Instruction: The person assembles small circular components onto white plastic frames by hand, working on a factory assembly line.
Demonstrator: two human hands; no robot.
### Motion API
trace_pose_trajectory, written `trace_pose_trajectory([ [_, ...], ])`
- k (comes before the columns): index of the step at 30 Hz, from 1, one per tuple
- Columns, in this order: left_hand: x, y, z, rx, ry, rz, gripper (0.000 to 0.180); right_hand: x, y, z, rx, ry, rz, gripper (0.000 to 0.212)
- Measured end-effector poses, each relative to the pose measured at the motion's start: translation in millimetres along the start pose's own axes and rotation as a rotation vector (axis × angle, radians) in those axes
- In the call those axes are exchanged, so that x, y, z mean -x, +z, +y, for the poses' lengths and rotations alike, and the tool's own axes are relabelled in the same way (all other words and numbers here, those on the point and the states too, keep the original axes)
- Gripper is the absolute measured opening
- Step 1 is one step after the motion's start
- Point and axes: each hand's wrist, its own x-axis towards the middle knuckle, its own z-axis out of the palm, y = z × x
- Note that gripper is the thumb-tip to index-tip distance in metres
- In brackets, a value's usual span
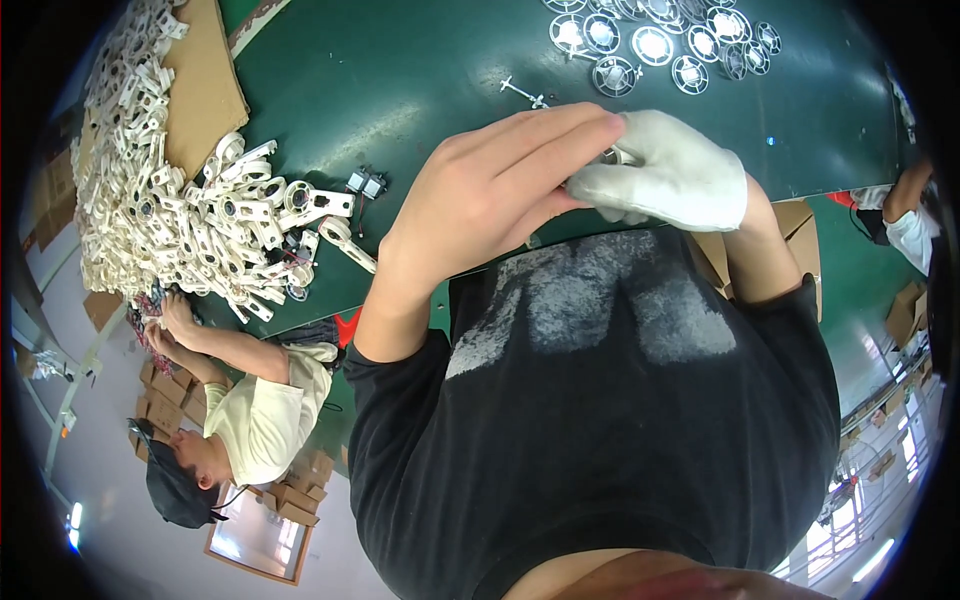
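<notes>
My bare left hand [490, 190] and my white-gloved right hand [675, 170] meet over the near edge of the green table. The left fingers lie close together, their tips against the glove, with the thumb below. A sliver of a shiny metal part [622, 157] shows between the hands, and the gloved fingers close round it. Most of that part is covered, so its kind is not clear. Just beyond the hands, a thin silver piece with cross-shaped ends [524, 93] rests on the table.
Several round spoked silver-and-black pieces [652, 46] lie at the table's far side. To the left rises a large heap of white plastic arm-like parts [230, 210] beside a cardboard sheet [205, 90]. Two small dark blocks [366, 183] lie nearby. A co-worker [255, 390] handles things at lower left.
</notes>
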Motion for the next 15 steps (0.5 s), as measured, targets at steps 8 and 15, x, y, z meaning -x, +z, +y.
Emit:
trace_pose_trajectory([
  [8,6.2,18.2,-4.6,0.618,-0.299,0.164,0.059,0.3,18.1,7.1,0.260,-0.285,0.269,0.033],
  [15,3.8,30.6,-11.0,0.762,-0.239,0.262,0.033,-3.4,28.1,21.8,0.662,-0.482,0.580,0.027],
])
